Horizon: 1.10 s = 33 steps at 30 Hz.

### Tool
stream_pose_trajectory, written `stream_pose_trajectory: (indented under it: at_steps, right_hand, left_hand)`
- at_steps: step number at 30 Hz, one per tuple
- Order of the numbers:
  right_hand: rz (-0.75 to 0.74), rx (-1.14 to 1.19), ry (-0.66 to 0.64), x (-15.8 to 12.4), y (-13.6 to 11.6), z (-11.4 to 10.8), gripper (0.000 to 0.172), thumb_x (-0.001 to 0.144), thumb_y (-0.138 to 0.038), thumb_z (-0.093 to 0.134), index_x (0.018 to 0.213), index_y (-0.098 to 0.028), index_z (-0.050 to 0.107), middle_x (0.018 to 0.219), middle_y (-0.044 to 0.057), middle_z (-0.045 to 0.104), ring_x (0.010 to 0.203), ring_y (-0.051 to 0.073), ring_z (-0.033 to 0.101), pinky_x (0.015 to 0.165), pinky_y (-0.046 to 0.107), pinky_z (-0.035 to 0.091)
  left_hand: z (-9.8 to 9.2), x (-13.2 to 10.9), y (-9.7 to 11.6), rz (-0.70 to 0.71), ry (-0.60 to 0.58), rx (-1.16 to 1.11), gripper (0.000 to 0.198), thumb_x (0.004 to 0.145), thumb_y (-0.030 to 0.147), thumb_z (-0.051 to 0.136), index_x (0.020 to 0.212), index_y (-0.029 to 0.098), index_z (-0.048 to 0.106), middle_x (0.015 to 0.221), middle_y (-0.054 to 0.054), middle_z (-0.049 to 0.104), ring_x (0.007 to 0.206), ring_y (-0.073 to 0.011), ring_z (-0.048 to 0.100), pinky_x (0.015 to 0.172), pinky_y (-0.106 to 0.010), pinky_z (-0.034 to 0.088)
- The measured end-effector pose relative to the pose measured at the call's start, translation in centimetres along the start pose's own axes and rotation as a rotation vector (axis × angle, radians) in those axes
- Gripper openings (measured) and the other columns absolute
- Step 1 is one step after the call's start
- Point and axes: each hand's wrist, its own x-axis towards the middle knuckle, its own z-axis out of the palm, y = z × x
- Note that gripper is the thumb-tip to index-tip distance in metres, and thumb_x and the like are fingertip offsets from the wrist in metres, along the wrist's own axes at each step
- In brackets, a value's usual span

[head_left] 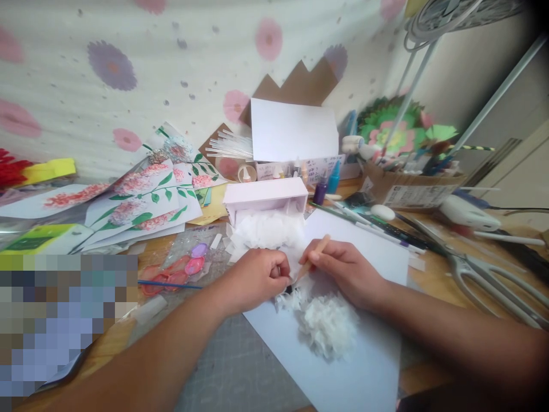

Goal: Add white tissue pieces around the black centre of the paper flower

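My right hand (338, 263) is closed around a thin wooden stick (315, 256), which slants down and left toward my other hand. My left hand (261, 277) is curled in a pinch close to the stick's lower end; what its fingertips hold is too small to make out. Just below both hands lies a fluffy heap of thin white petal-like pieces (329, 326), on a large white sheet (364, 366). Small white scraps (286, 300) lie right under the left fingertips. Behind the hands, an open white box (266, 194) has more white pieces (268, 229) in front of it.
Large scissors (493, 280) lie at the right, near a cardboard box (420, 191) of tools. Painted flower sheets (146, 206) are piled at the left. Pink plastic glasses-like pieces (171, 273) and a blue stick (169, 284) lie beside the left forearm, over a grey mat (223, 366).
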Motion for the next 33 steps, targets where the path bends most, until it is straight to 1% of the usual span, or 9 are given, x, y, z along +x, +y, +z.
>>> stream_pose_trajectory:
  at_steps: [5,9,12,15,18,20,23,29,33]
  right_hand:
    - [-0.028,-0.025,0.038,0.1,-0.2,0.0,0.028,0.085,-0.036,0.053,0.072,-0.012,0.060,0.079,0.005,0.059,0.072,0.012,0.051,0.067,0.023,0.042]
    - [-0.052,-0.013,0.049,0.2,-0.3,-0.3,0.027,0.086,-0.035,0.053,0.075,-0.012,0.062,0.077,0.005,0.059,0.072,0.012,0.052,0.068,0.024,0.043]
    - [-0.053,0.007,0.042,0.2,-0.4,-0.5,0.028,0.086,-0.036,0.053,0.074,-0.012,0.062,0.078,0.006,0.060,0.072,0.013,0.053,0.068,0.025,0.044]
    - [-0.068,0.040,0.027,0.1,-0.5,-0.5,0.026,0.086,-0.034,0.053,0.076,-0.012,0.063,0.077,0.005,0.060,0.072,0.012,0.054,0.068,0.025,0.044]
    - [-0.056,0.000,-0.020,0.0,-0.6,-0.3,0.024,0.087,-0.032,0.053,0.077,-0.012,0.062,0.077,0.005,0.061,0.072,0.012,0.055,0.069,0.023,0.043]
    - [-0.036,-0.066,-0.062,0.0,-0.6,-0.2,0.025,0.088,-0.033,0.052,0.077,-0.012,0.061,0.078,0.005,0.062,0.074,0.012,0.056,0.071,0.023,0.043]
    - [-0.020,-0.156,-0.114,0.1,-0.6,-0.1,0.028,0.088,-0.034,0.051,0.075,-0.012,0.059,0.078,0.005,0.062,0.075,0.013,0.056,0.072,0.024,0.042]
    - [0.054,-0.200,-0.080,0.2,-0.6,-0.4,0.029,0.086,-0.037,0.050,0.072,-0.013,0.057,0.074,0.004,0.060,0.069,0.012,0.053,0.065,0.022,0.042]
    - [0.049,-0.239,-0.080,0.2,-0.5,-0.4,0.026,0.085,-0.034,0.050,0.073,-0.013,0.059,0.074,0.003,0.059,0.070,0.012,0.053,0.066,0.023,0.042]
  left_hand:
    - [-0.4,-0.1,0.1,-0.015,-0.015,-0.062,0.009,0.072,0.027,0.051,0.075,0.019,0.054,0.054,0.006,0.049,0.048,-0.0081,0.045,0.043,-0.018,0.031]
    - [-0.6,-0.3,0.3,-0.003,-0.043,-0.145,0.026,0.069,0.034,0.059,0.091,0.021,0.053,0.052,0.009,0.045,0.046,-0.0080,0.043,0.045,-0.019,0.032]
    - [-0.4,-0.3,0.6,-0.002,-0.014,-0.139,0.018,0.071,0.034,0.058,0.082,0.020,0.056,0.049,0.009,0.041,0.045,-0.0074,0.039,0.044,-0.019,0.029]
    - [-0.5,-0.2,0.8,-0.019,0.114,-0.126,0.014,0.074,0.033,0.054,0.070,0.019,0.055,0.049,0.008,0.040,0.045,-0.0067,0.036,0.043,-0.018,0.026]
    - [-1.0,-0.3,0.7,-0.028,0.311,-0.126,0.015,0.074,0.033,0.054,0.071,0.019,0.053,0.049,0.008,0.040,0.045,-0.0060,0.034,0.043,-0.018,0.026]
    - [-1.4,-0.4,0.7,-0.029,0.371,-0.133,0.016,0.074,0.034,0.055,0.070,0.018,0.052,0.049,0.008,0.039,0.045,-0.0055,0.032,0.042,-0.018,0.025]
    - [-1.8,-0.7,0.9,-0.020,0.304,-0.208,0.018,0.073,0.034,0.057,0.069,0.017,0.052,0.050,0.008,0.039,0.045,-0.0052,0.032,0.042,-0.018,0.023]
    - [-1.8,-1.1,1.2,-0.018,-0.125,-0.487,0.017,0.071,0.032,0.060,0.072,0.016,0.054,0.054,0.006,0.044,0.047,-0.0052,0.039,0.044,-0.017,0.029]
    - [-0.7,-0.4,0.5,-0.102,-0.102,-0.349,0.014,0.071,0.031,0.057,0.071,0.017,0.054,0.052,0.006,0.046,0.048,-0.0075,0.043,0.044,-0.018,0.032]
